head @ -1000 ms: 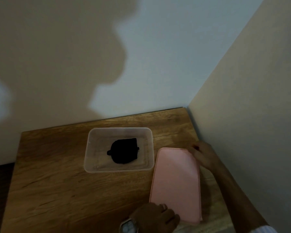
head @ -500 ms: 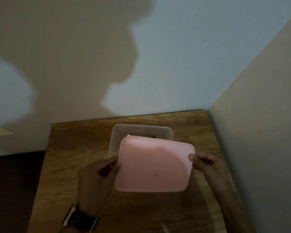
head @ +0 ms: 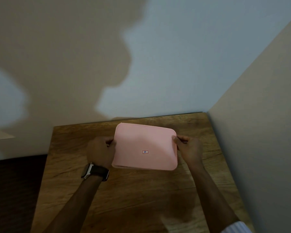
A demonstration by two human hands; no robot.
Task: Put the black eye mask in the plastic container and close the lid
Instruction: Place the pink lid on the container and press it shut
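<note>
A pink rectangular lid (head: 145, 147) with a small sticker near its middle lies flat over the spot where the clear plastic container stood. It hides the container and the black eye mask completely. My left hand (head: 102, 151), with a watch on the wrist, grips the lid's left edge. My right hand (head: 187, 149) grips its right edge, thumb on top. I cannot tell whether the lid touches the container's rim or hovers just above it.
The wooden table (head: 141, 195) fills the lower middle, its back edge against a pale wall (head: 158, 56). A beige wall (head: 262, 132) runs along the table's right side. Dark floor (head: 13, 190) lies past the table's left edge.
Both hands lifted the pink lid from the table's right side, turned it and carried it back over the container. The container and the mask were in sight before and are now covered.
</note>
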